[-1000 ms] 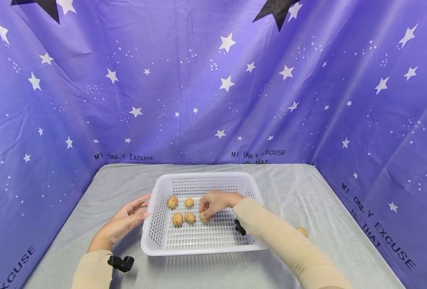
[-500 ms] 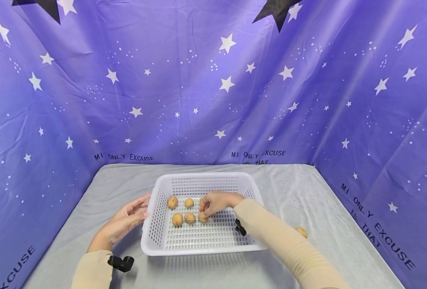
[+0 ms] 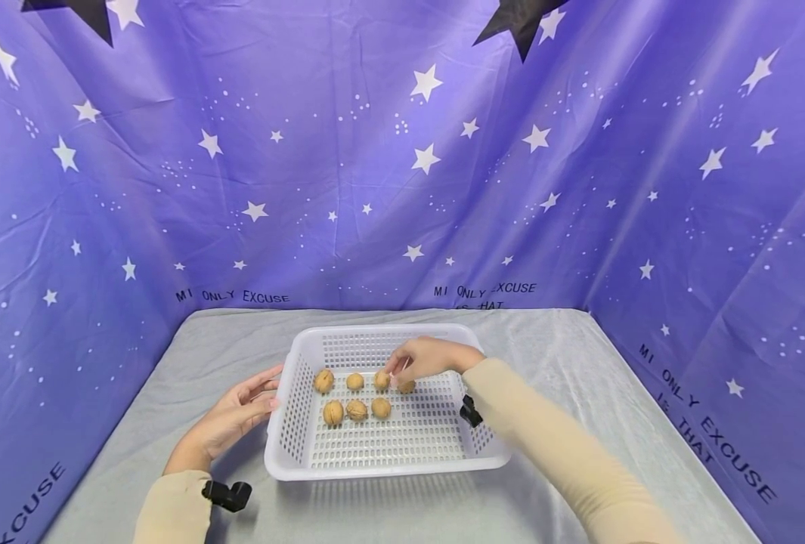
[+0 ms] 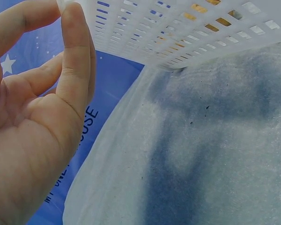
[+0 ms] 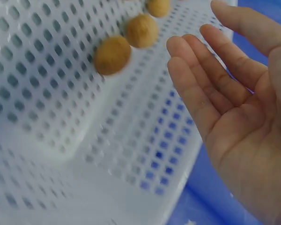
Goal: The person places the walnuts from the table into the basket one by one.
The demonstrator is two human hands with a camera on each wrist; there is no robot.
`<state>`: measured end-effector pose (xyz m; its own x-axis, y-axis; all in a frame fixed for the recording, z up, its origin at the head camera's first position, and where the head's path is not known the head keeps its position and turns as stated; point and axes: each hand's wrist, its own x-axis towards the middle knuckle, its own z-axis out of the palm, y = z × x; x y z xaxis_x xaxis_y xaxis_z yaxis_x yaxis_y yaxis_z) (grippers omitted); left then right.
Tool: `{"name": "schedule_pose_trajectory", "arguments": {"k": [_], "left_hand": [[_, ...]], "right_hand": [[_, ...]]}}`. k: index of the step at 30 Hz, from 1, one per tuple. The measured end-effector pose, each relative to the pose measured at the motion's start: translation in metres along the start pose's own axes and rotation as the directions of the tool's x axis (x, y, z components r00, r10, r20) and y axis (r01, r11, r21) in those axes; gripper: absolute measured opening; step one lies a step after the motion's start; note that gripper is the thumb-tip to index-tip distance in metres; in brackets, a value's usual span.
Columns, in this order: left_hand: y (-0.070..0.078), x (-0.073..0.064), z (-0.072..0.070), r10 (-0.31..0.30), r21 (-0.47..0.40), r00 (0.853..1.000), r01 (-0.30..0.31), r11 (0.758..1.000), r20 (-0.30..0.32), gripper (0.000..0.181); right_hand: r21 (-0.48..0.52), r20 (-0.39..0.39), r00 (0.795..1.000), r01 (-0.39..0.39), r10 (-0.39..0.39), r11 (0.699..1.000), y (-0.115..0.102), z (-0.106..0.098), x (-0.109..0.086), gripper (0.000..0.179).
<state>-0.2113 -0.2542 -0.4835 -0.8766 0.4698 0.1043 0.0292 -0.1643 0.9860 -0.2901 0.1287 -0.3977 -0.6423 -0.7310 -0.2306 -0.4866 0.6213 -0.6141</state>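
A white perforated plastic basket (image 3: 388,474) stands on the table, with several walnuts (image 3: 332,412) in two rows on its floor. My left hand (image 3: 235,412) pinches the rim at the left side between thumb and finger; the left wrist view shows its fingertips meeting at the white rim (image 4: 131,28). Over the back row is my right hand (image 3: 429,359), fingers loosely bent and holding nothing. It partly covers a walnut (image 3: 407,387) at that row's right end. In the right wrist view, the fingers are apart from the nearest walnut (image 5: 112,55).
Grey cloth covers the table (image 3: 232,340). A purple curtain (image 3: 348,189) printed with stars surrounds it at the back and sides. The basket's right wall (image 3: 487,438) lies partly beneath my right sleeve (image 3: 552,431).
My right hand has let go of the walnut at the front row's right end and moved back and to the right. The loose walnut right of the basket is now hidden by the sleeve.
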Motion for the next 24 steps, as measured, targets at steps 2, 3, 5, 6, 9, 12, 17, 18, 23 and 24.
{"name": "schedule_pose_trajectory", "arguments": {"k": [2, 3, 5, 6, 9, 12, 17, 18, 23, 24], "left_hand": [[0.0, 0.0, 0.0, -0.002, 0.002, 1.0, 0.002, 1.0, -0.002, 0.068], [0.0, 0.0, 0.0, -0.003, 0.002, 1.0, 0.003, 1.0, -0.003, 0.068], [0.001, 0.0, 0.001, -0.004, 0.005, 1.0, 0.004, 1.0, -0.003, 0.068], [0.001, -0.001, 0.001, -0.006, 0.005, 1.0, 0.006, 1.0, -0.005, 0.068], [0.001, -0.001, 0.001, -0.006, 0.005, 1.0, 0.006, 1.0, -0.009, 0.068], [0.001, 0.0, 0.001, -0.004, 0.003, 1.0, 0.004, 1.0, -0.01, 0.067], [0.0, 0.0, 0.001, -0.026, 0.016, 0.999, 0.026, 1.0, -0.031, 0.067], [0.001, 0.0, 0.001, -0.031, 0.02, 0.999, 0.032, 0.999, -0.037, 0.067], [0.0, 0.001, 0.001, -0.047, 0.028, 0.998, 0.048, 0.998, -0.043, 0.066], [0.0, 0.001, 0.001, -0.048, 0.031, 0.998, 0.049, 0.998, -0.044, 0.066]], "right_hand": [[-0.016, -0.023, 1.0, -0.001, 0.001, 1.0, -0.001, -0.008, -0.007, 0.036], [-0.019, -0.033, 0.999, 0.004, -0.004, 1.0, 0.0, -0.011, -0.01, 0.037], [-0.025, -0.049, 0.999, 0.007, -0.008, 1.0, 0.003, -0.018, -0.017, 0.037], [-0.028, -0.057, 0.998, 0.006, -0.008, 1.0, 0.004, -0.021, -0.02, 0.037], [-0.026, -0.082, 0.996, 0.018, -0.02, 1.0, 0.007, -0.029, -0.032, 0.036], [-0.017, -0.108, 0.994, 0.018, -0.019, 1.0, 0.01, -0.035, -0.048, 0.035], [-0.014, -0.152, 0.987, 0.04, -0.042, 0.999, 0.02, -0.039, -0.076, 0.035], [-0.012, -0.163, 0.986, 0.046, -0.047, 0.999, 0.024, -0.039, -0.082, 0.035], [-0.004, -0.223, 0.974, 0.031, -0.031, 1.0, 0.045, -0.042, -0.114, 0.035], [-0.004, -0.236, 0.971, 0.024, -0.024, 1.0, 0.049, -0.042, -0.121, 0.035]]}}
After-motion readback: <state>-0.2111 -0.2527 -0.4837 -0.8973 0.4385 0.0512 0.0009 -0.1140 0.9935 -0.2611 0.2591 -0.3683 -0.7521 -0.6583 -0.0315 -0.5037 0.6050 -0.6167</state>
